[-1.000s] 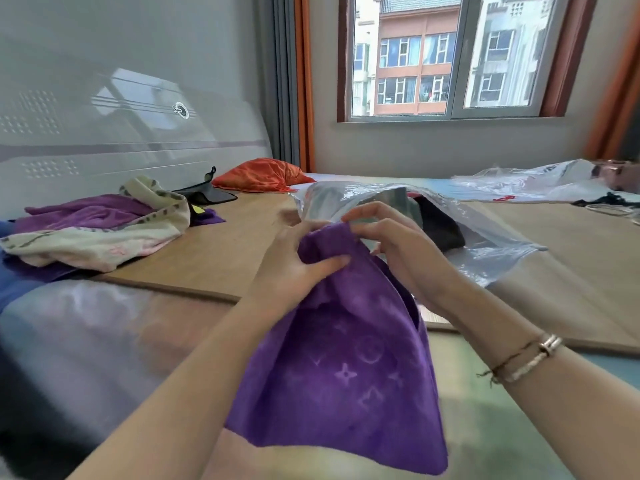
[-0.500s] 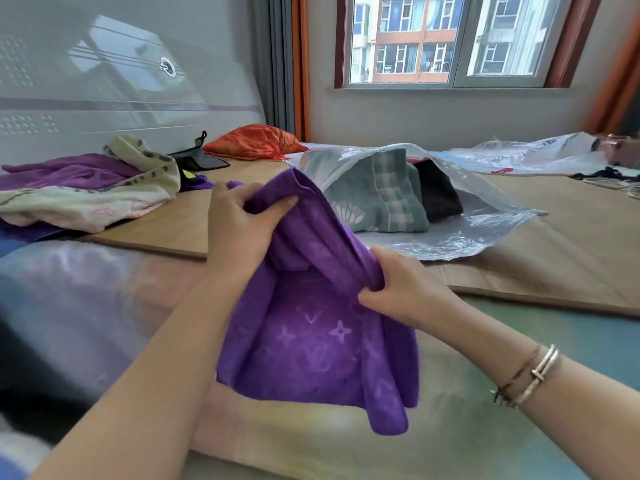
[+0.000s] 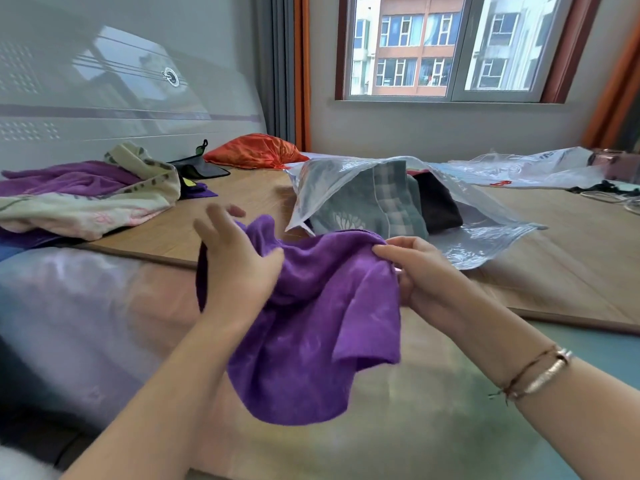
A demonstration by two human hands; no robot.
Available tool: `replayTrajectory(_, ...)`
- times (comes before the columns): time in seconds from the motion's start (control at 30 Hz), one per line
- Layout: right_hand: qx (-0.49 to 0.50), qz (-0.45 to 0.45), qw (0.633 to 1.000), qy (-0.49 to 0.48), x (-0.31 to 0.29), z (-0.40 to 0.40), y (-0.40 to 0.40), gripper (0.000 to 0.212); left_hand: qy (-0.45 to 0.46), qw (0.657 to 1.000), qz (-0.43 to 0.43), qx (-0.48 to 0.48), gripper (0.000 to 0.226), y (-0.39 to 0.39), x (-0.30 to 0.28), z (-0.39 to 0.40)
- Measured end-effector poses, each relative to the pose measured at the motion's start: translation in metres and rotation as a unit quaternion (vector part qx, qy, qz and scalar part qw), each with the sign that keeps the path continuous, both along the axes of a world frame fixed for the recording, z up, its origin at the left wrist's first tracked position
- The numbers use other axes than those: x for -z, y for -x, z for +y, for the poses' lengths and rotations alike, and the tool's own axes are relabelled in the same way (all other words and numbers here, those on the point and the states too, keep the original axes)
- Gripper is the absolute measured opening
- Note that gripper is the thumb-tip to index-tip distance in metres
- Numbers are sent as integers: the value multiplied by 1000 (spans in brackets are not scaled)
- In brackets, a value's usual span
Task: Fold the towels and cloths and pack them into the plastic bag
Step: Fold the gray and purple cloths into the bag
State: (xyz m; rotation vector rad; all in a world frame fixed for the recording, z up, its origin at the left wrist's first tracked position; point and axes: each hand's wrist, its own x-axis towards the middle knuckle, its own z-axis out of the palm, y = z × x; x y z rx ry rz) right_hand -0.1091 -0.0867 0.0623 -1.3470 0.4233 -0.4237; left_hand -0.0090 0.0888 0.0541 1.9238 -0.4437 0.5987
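A second ago both hands were close together, holding the top of the purple towel (image 3: 311,317) up in front of the plastic bag (image 3: 408,188). Then the left hand (image 3: 235,268) lifted one corner high while the right hand (image 3: 419,271) pinched lower down. Now the left hand has come down and let go of its grip; its fingers are spread out and lie flat against the towel. The right hand has moved out to the right and pinches the towel's top edge. The towel now sags lower between the hands, more bunched up
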Motion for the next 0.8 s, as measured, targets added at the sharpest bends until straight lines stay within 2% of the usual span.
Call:
replayTrajectory(0.1, -17, -86, 982, -167, -2, 5, -13, 19, 0, 987, 29, 160, 38, 24, 7, -11)
replayTrajectory(0.17, -42, -132, 965, -223, 0, 9, -22, 15, -4, 959, 73, 273, 41, 30, 9, -12)
replayTrajectory(0.23, -74, -159, 950, -258, 1, 13, -31, 11, -34, 954, 58, 293, 59, 28, 11, -9)
replayTrajectory(0.33, -105, -183, 933, -292, 3, 16, -39, 10, -59, 960, -4, 274, 72, 19, 18, -3)
replayTrajectory(0.37, -111, -189, 929, -296, 2, 18, -40, 13, -56, 958, -19, 282, 71, 16, 20, -2)
replayTrajectory(0.43, -113, -199, 935, -270, 2, 21, -42, 22, -10, 954, -28, 298, 55, 9, 23, -1)
replayTrajectory(0.47, -99, -192, 951, -220, 4, 23, -43, 25, 27, 953, -19, 301, 44, 5, 23, 1)
replayTrajectory(0.5, -71, -170, 975, -127, 7, 24, -44, 26, 60, 953, 2, 297, 35, 2, 23, 2)
replayTrajectory(0.53, -30, -132, 991, 14, 10, 23, -43, 27, 89, 950, 37, 297, 26, 0, 23, 4)
replayTrajectory(0.57, 14, -88, 979, 183, 14, 22, -43, 28, 119, 943, 80, 302, 19, -2, 23, 5)
replayTrajectory(0.63, 72, -20, 884, 462, 22, 17, -41, 33, 189, 903, 192, 334, 15, -3, 22, 6)
replayTrajectory(0.67, 95, -14, 834, 543, 25, 15, -39, 33, 220, 878, 241, 350, 19, -2, 22, 5)
replayTrajectory(0.73, 132, -72, 764, 628, 26, 17, -36, 26, 256, 847, 289, 366, 21, -2, 20, 3)
replayTrajectory(0.8, 103, -154, 735, 652, 22, 23, -32, 19, 278, 835, 312, 358, 18, -4, 19, -1)
